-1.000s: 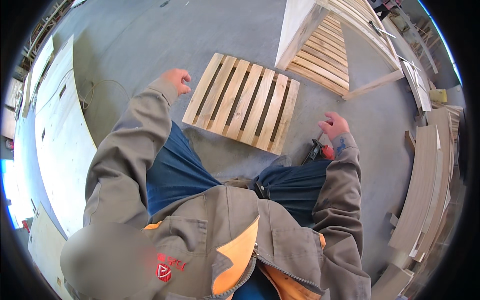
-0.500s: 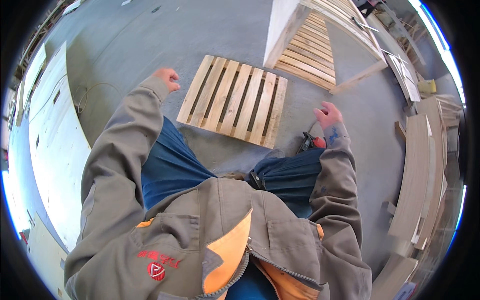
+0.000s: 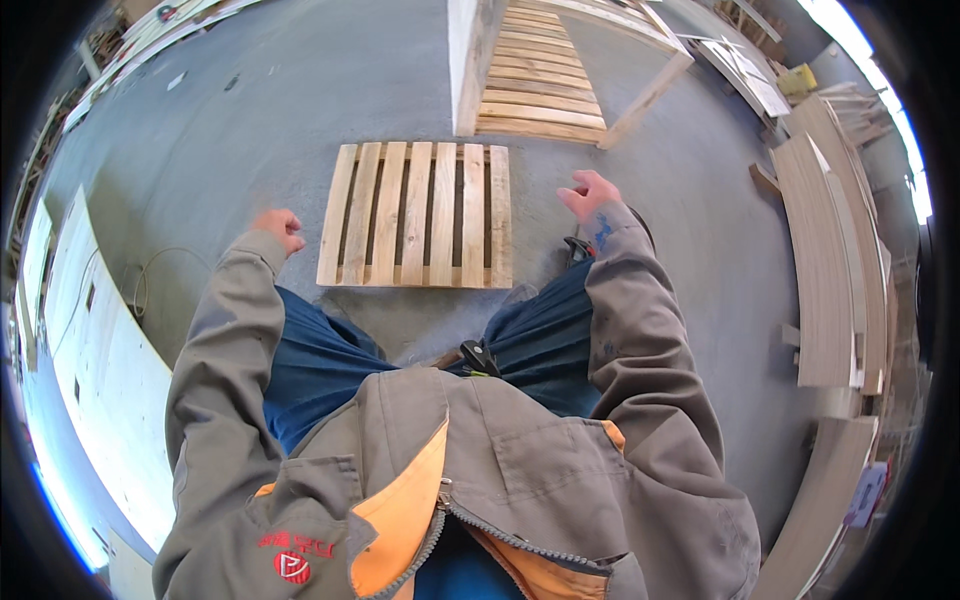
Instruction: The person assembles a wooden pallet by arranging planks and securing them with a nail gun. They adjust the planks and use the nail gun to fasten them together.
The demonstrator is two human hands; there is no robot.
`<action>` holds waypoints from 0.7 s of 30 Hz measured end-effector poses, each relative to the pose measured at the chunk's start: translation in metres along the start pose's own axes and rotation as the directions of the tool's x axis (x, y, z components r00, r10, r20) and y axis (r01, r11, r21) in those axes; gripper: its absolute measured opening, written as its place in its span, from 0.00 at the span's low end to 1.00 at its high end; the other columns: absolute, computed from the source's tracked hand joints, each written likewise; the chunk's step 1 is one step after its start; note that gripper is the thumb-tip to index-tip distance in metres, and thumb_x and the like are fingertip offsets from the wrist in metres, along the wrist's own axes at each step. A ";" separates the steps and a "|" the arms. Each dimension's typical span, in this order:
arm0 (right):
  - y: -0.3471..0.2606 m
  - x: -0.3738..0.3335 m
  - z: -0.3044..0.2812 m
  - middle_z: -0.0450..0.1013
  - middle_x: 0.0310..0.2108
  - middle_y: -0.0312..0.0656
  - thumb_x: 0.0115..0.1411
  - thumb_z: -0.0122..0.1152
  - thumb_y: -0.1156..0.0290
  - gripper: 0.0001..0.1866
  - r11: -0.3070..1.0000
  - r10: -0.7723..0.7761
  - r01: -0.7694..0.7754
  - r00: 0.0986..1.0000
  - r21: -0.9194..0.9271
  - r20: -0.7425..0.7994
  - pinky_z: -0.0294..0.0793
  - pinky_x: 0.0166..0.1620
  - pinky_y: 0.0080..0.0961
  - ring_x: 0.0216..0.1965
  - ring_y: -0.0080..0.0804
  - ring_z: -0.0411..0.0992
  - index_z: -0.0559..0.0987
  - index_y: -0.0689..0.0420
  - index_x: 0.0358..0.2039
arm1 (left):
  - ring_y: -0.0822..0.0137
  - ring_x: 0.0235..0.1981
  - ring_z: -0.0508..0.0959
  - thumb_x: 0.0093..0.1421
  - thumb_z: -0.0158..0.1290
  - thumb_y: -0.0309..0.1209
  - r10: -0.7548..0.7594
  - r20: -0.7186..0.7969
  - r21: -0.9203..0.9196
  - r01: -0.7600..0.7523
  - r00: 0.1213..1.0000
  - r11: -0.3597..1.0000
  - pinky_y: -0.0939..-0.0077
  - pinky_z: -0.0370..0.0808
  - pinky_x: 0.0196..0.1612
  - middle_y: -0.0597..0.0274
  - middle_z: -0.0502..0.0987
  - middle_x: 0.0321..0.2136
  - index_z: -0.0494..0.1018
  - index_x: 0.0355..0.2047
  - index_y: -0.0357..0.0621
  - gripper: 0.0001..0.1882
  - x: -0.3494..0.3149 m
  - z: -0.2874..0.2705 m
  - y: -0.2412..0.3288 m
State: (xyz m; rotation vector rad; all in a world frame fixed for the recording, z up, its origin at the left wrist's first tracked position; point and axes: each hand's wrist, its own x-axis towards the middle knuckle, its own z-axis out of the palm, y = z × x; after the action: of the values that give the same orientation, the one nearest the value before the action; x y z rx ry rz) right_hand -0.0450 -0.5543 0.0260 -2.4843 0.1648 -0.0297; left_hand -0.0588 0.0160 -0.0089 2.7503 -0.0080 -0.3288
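While the left hand (image 3: 281, 228) hangs empty and loosely curled, the right hand (image 3: 590, 193), also empty, is held half spread; between them, apart from both, the slatted wooden panel (image 3: 415, 215) lies on the grey floor (image 3: 300, 110), and beyond it stands a larger slatted frame (image 3: 540, 87).

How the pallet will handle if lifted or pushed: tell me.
The pallet likely stays stiff: its slats look joined at both ends. It probably won't tip or roll, lying flat on the floor. Gaps between slats suggest it's lighter than a solid board.
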 end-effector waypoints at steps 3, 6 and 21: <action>-0.006 -0.002 0.004 0.78 0.44 0.51 0.53 0.70 0.56 0.31 1.000 0.028 -0.028 1.000 -0.011 0.006 0.74 0.52 0.34 0.47 0.44 0.76 0.75 0.59 0.54 | 0.60 0.36 0.81 0.49 0.65 0.30 -0.047 0.030 -0.128 0.050 0.998 0.990 0.67 0.78 0.40 0.53 0.81 0.34 0.77 0.43 0.40 0.20 0.007 0.002 0.001; -0.006 -0.001 0.004 0.78 0.44 0.50 0.53 0.70 0.56 0.31 0.998 0.043 -0.042 0.999 -0.042 0.019 0.74 0.52 0.34 0.47 0.43 0.76 0.75 0.59 0.54 | 0.60 0.36 0.81 0.50 0.65 0.30 0.029 -0.040 -0.161 -0.035 0.999 0.986 0.66 0.78 0.40 0.53 0.81 0.34 0.77 0.44 0.40 0.20 0.014 0.004 0.006; -0.037 0.049 -0.028 0.75 0.51 0.53 0.50 0.70 0.50 0.36 0.985 0.036 -0.054 0.994 -0.163 -0.107 0.70 0.57 0.35 0.53 0.45 0.72 0.76 0.64 0.53 | 0.59 0.34 0.82 0.49 0.65 0.33 0.104 -0.005 -0.085 -0.104 0.995 0.991 0.66 0.78 0.40 0.54 0.81 0.33 0.77 0.42 0.41 0.20 0.037 0.012 0.033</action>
State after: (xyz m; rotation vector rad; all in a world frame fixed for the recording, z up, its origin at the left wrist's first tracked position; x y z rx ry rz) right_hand 0.0064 -0.5478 0.0696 -2.6457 0.2774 -0.1305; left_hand -0.0245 -0.0209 -0.0160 2.6534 -0.1331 -0.2925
